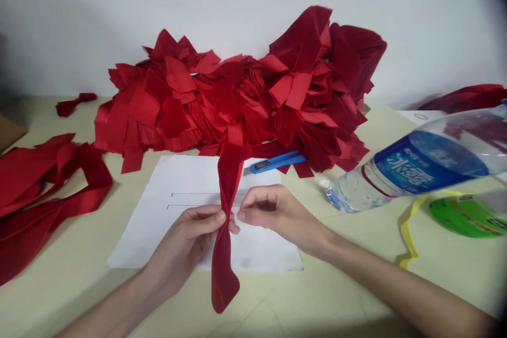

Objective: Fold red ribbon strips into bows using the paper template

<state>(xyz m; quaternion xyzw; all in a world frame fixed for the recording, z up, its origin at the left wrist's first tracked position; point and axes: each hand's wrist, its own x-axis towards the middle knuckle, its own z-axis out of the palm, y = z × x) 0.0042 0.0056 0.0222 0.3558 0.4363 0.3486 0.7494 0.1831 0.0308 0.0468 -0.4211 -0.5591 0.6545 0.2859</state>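
Note:
A red velvet ribbon hangs upright, gathered narrow at its middle, with wider folded ends above and below. My left hand is closed on that narrow middle between thumb and fingers. Just to its right, my right hand has thumb and forefinger drawn together in a pinch close to the ribbon. Whatever those fingertips may hold is too small or hidden to tell. Beneath both hands lies a white sheet of paper printed with thin black lines. A blue utility knife rests at the sheet's top edge.
A large heap of folded red ribbons fills the back by the wall. Long loose red ribbon lies at left, near a small red bow. To the right stand a water bottle and a green-labelled container, beside a yellow strip.

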